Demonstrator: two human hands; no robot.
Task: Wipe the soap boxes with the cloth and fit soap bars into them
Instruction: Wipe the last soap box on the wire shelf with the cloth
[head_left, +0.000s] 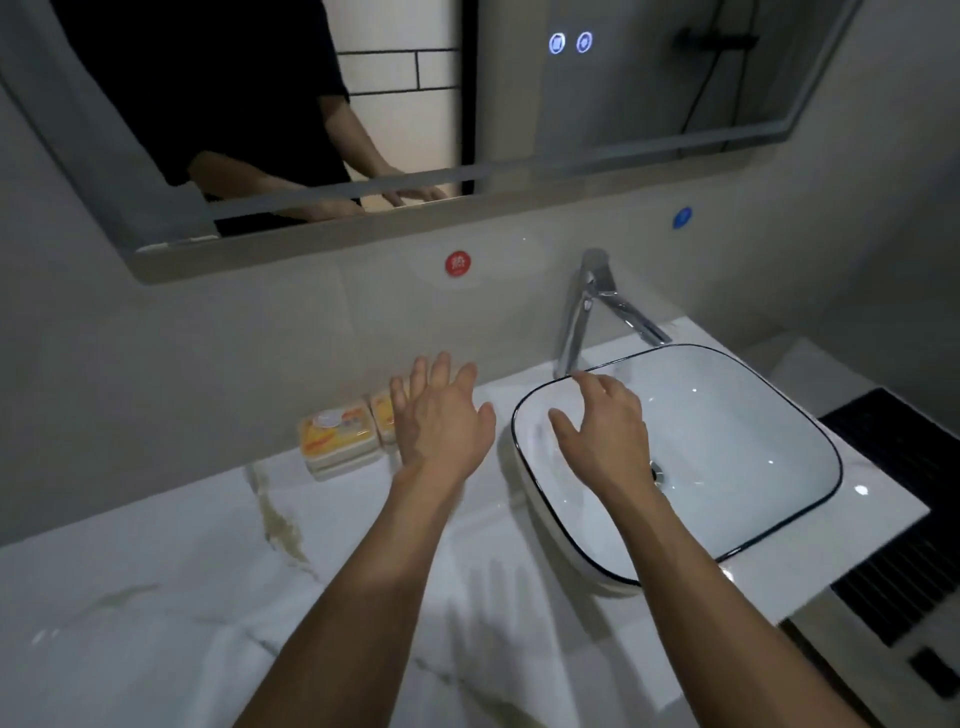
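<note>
Both the left hand (441, 421) and right hand (605, 434) hover spread and empty, with the two wrapped soap bars (340, 434) just beyond the left fingertips; they look light, rigid and slick-wrapped, so pinching the short sides seems best.

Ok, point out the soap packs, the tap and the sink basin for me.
soap packs (336, 435): head view, on the yellow top of the nearer pack.
tap (584, 306): head view, on its upright chrome body.
sink basin (810, 431): head view, on its dark-edged right rim.
</note>
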